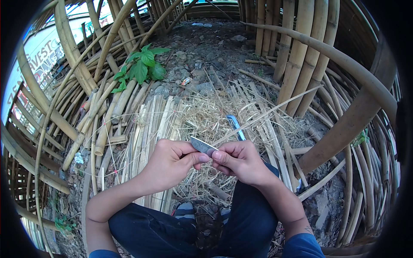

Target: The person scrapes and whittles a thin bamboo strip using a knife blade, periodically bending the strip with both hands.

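In front of my knees, my two hands meet around a knife blade (201, 145), grey and pointed, its tip toward the upper left. My right hand (241, 161) is closed at the blade's wide end, thumb against it; any handle is hidden in the fingers. My left hand (174, 161) is closed in a pinch, thumb and index finger just below the blade. A long, thin bamboo strip (269, 114) slants from the upper right down to the blade and lines up with my left fingertips, where its end is hidden. Beyond my right hand, a blue-handled tool (234, 124) lies on the shavings.
Pale bamboo shavings (202, 116) cover the ground ahead, with split slats (150, 124) to their left. Stacked bamboo poles (101, 124) and a green leafy plant (144, 66) stand left. Thick upright poles (297, 60) and a leaning pole (344, 124) rise on the right.
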A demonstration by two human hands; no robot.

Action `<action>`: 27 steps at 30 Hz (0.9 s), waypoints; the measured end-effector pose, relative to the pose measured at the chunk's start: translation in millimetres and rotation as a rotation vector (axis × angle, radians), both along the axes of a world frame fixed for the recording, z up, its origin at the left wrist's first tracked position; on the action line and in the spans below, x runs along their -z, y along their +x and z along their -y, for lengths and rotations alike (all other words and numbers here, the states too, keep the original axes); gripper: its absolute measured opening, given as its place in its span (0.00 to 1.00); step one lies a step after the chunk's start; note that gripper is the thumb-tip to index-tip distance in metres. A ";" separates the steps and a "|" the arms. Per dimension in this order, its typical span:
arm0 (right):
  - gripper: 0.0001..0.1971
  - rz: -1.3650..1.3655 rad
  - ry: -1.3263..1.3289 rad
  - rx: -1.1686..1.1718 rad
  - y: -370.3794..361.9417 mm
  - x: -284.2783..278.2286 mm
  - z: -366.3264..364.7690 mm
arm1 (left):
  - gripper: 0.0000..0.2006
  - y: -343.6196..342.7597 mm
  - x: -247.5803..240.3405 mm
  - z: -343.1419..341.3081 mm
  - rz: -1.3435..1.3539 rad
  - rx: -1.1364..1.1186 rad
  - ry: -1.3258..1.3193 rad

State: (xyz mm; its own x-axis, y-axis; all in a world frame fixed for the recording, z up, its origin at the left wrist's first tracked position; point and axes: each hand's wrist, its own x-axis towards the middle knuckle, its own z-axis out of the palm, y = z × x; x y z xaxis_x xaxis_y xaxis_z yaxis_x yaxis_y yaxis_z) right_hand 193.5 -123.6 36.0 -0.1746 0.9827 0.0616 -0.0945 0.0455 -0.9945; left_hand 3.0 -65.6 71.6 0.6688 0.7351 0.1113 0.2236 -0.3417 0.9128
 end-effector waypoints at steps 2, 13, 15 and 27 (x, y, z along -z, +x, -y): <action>0.15 -0.004 -0.010 0.020 0.3 -3.2 0.0 | 0.07 -1.9 -3.1 -0.8 0.023 0.009 -0.055; 0.16 -0.017 -0.050 -0.087 1.6 -2.3 -0.1 | 0.07 -7.3 -4.8 -3.3 0.023 0.010 -0.402; 0.15 -0.001 -0.041 -0.185 -5.5 -3.5 1.5 | 0.06 -2.8 -5.2 -2.6 0.046 0.025 -0.517; 0.13 0.079 0.021 -0.055 0.4 -0.3 4.5 | 0.07 1.9 -4.7 -9.8 -0.036 0.115 -0.740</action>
